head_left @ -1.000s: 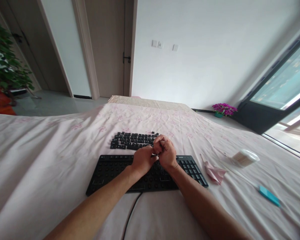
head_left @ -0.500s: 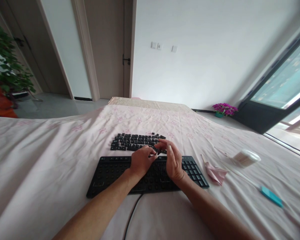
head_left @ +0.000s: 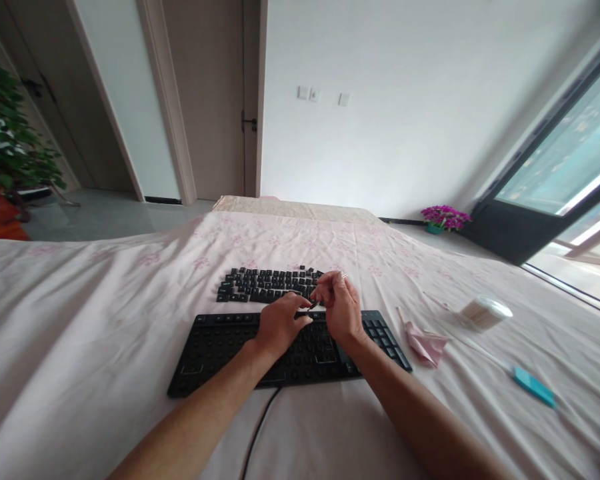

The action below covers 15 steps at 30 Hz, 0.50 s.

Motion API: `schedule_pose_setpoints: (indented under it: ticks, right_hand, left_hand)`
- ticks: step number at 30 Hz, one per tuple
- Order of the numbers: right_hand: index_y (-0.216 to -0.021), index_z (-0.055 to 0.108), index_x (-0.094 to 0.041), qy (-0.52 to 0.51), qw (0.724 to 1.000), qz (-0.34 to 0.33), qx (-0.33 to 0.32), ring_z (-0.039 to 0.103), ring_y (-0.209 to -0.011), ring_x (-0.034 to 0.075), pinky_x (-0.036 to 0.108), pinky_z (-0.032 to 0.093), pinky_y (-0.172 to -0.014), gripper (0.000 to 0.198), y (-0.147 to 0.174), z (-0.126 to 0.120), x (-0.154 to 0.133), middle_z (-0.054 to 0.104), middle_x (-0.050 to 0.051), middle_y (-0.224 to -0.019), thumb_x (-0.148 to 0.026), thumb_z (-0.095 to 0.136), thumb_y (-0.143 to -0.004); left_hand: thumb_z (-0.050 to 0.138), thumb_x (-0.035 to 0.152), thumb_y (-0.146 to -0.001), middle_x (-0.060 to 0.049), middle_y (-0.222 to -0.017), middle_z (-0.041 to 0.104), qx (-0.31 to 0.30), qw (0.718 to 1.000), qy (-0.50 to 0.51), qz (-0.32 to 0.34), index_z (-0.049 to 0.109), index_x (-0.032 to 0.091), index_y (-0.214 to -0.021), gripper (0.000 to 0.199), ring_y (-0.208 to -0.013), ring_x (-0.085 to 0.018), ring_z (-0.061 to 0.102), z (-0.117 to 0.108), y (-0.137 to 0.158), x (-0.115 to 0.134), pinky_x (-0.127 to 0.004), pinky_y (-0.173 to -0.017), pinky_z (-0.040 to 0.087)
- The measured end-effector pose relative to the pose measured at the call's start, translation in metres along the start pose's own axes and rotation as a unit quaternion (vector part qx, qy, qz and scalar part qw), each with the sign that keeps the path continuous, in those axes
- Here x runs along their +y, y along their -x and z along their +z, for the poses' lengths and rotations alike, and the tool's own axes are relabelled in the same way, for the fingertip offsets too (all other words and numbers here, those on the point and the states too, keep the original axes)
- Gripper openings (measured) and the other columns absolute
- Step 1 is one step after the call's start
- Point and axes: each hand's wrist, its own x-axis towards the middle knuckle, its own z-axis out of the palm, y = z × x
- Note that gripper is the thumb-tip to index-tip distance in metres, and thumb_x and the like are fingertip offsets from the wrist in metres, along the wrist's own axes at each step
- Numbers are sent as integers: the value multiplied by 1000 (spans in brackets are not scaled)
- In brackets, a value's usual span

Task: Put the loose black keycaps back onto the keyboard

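Note:
A black keyboard lies on the pink flowered sheet, most of its main area stripped of caps, while the number pad at its right keeps its caps. Above its top edge my left hand has thumb and index finger apart, with nothing visible between them. Close by, my right hand is closed, its fingertips on a small dark piece, apparently a keycap. A thin white stick, like a cotton swab, pokes out above that hand. Loose black keycaps lie in rows beyond the keyboard.
On the right are a clear tub of cotton swabs, a pink cloth and a teal-handled tool. The keyboard's cable runs toward me. Flowers stand by the wall.
My left thumb and index finger have parted from a pinch. My right hand has turned and curled inward, and the white stick now shows above it. The view has shifted slightly.

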Motion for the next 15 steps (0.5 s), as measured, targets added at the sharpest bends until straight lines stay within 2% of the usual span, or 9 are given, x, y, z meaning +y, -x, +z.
schedule_pose_setpoints:
  ticks: [9,15]
  right_hand:
    - [-72,58,-22,17,1000,19,-1,44,-56,12,31,50,-70,36,3,-2,0,40,-4,-57,-50,46,-90]
    - [-73,58,-22,39,999,16,-9,46,-61,12,29,49,-69,37,6,-1,6,44,-4,-60,-53,48,-88]
  left_hand:
    - [66,24,-75,2,-101,69,-9,1000,13,11,67,26,-97,21,-97,-16,62,4,-3,-8,-26,-82,46]
    - [64,24,-78,2,-101,70,-8,1000,5,14,68,26,-94,17,-98,-16,62,3,-3,-7,-27,-83,46]
